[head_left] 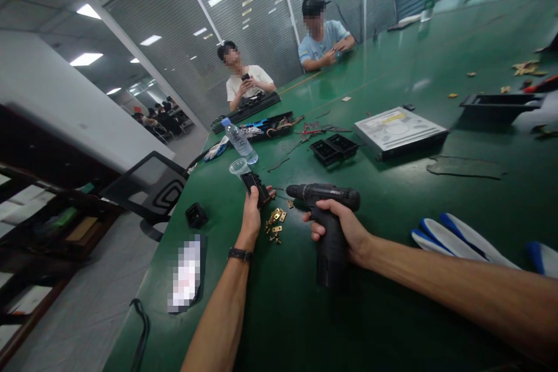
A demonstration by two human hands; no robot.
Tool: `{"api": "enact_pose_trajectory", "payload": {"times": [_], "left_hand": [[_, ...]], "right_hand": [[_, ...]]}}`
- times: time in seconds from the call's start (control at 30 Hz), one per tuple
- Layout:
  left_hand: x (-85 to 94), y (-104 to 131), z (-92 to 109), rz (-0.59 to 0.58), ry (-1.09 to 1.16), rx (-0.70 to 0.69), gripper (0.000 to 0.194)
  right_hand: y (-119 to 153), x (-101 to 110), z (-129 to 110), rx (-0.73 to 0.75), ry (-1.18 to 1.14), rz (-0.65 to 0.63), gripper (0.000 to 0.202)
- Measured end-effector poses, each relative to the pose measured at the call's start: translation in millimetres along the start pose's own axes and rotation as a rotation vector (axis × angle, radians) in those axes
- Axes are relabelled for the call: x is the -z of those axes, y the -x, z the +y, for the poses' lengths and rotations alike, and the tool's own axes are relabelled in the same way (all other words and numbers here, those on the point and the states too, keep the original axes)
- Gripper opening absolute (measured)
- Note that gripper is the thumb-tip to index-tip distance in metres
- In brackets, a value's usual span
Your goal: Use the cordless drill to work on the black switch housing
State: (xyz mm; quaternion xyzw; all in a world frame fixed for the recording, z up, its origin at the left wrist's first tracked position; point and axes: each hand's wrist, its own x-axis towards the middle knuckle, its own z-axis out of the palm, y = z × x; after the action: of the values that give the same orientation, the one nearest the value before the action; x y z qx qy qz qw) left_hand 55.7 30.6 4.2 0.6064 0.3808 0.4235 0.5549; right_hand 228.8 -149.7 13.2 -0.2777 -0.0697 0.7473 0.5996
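My right hand (337, 224) is wrapped round the grip of a black cordless drill (329, 238), whose bit points left. The bit's tip is close to a black plastic part (256, 187), which my left hand (251, 206) grips; whether bit and part touch I cannot tell. Several small brass plates (275, 218) and brass screws (275, 238) lie on the green table between my hands. A clear plastic cup (239, 167) stands just behind the black part. To the left of my left hand sits a small black plastic box (196, 215).
Past my hands are a water bottle (239, 140), a black twin-compartment tray (334, 149) and a silver disc drive (400, 131). Blue-and-white gloves (462, 238) lie at the right. A pixelated phone-like object (186, 273) lies at the left edge. Two people sit across the table.
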Motion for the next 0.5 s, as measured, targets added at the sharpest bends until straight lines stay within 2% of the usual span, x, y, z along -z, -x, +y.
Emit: {"api": "enact_pose_trajectory", "payload": {"times": [0.07,0.13,0.23,0.33,0.43,0.5], "left_hand": [[5.7,7.4,-0.4,0.009,0.058,0.016,0.064],[10.7,15.0,1.8,0.068,0.078,0.014,0.061],[11.7,30.0,18.7,0.167,0.112,-0.025,0.06],[0.7,60.4,61.5,0.18,0.242,-0.105,0.06],[-19.5,111.5,119.9,0.026,0.403,-0.088,0.065],[-31.0,148.1,151.7,-0.028,0.466,-0.073,0.07]], "right_hand": [[1.3,-1.3,-0.8,0.004,-0.005,0.003,0.033],[2.4,-2.1,-1.8,0.011,-0.006,0.006,0.032],[3.0,-1.2,-3.2,0.002,-0.004,0.003,0.031],[3.0,-0.4,-3.4,-0.002,-0.003,0.008,0.03],[4.5,-3.6,-2.3,0.013,0.016,0.043,0.026],[5.9,-5.1,-1.2,0.014,0.002,0.068,0.025]]}}
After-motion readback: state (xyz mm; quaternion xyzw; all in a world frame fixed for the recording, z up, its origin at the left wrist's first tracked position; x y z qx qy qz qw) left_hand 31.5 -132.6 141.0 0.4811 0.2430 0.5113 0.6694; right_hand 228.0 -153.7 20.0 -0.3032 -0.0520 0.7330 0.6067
